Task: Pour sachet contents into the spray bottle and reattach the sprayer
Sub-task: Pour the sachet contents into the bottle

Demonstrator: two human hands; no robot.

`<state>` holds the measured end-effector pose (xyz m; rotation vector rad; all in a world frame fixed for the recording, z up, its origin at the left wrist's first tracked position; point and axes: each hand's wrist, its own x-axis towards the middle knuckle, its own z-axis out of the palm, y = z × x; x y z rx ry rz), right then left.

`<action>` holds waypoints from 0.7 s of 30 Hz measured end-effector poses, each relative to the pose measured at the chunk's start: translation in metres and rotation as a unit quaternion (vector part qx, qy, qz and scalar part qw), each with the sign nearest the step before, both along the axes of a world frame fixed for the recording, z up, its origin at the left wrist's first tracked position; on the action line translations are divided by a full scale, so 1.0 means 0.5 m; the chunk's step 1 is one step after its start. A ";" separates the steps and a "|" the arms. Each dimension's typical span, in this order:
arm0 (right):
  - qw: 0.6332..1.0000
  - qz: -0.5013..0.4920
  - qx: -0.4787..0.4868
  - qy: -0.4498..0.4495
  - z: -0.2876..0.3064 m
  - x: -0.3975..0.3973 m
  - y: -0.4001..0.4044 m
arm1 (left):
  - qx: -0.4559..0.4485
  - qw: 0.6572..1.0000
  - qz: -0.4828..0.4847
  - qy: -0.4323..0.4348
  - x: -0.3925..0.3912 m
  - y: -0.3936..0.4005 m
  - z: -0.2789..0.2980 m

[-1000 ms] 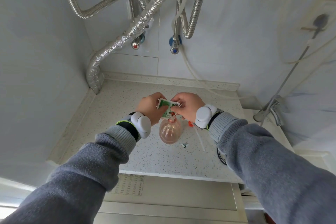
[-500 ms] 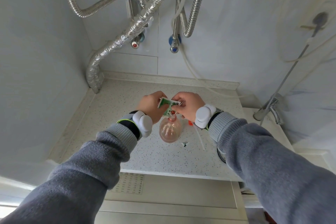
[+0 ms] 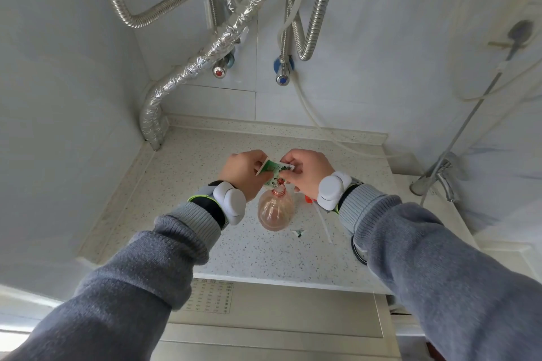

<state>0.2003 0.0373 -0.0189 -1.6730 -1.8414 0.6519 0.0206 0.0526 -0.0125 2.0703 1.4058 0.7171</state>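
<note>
A clear plastic bottle (image 3: 275, 209) stands upright on the speckled countertop (image 3: 187, 184), its threaded neck uncapped. Just above that neck is a small green and white sachet (image 3: 273, 172), tilted with its lower corner at the bottle's mouth. My left hand (image 3: 245, 171) pinches the sachet's left end and my right hand (image 3: 308, 171) pinches its right end. The sprayer with its orange part (image 3: 308, 199) and white dip tube (image 3: 324, 223) lies on the counter to the right of the bottle, partly hidden by my right wrist.
A torn green sachet scrap (image 3: 299, 232) lies right of the bottle's base. A foil-wrapped pipe (image 3: 152, 114) comes down at the counter's back left corner. Two valves (image 3: 283, 73) and hoses hang on the wall behind. A tap (image 3: 440, 176) stands at the right.
Both hands with the sachet have stayed over the bottle's neck, shifting only slightly. The bottle has not moved.
</note>
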 end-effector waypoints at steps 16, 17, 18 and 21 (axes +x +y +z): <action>1.000 0.014 0.011 -0.007 0.003 0.003 -0.002 | -0.011 1.000 0.008 -0.028 -0.006 -0.008 -0.002; 1.000 0.016 0.010 -0.008 0.003 0.003 -0.002 | -0.010 1.000 0.008 -0.028 -0.006 -0.008 -0.002; 1.000 0.017 0.010 -0.009 0.003 0.003 -0.002 | -0.010 0.999 0.008 -0.029 -0.006 -0.009 -0.002; 1.000 0.016 0.014 -0.010 0.003 0.003 -0.002 | -0.010 0.999 0.007 -0.031 -0.005 -0.009 -0.003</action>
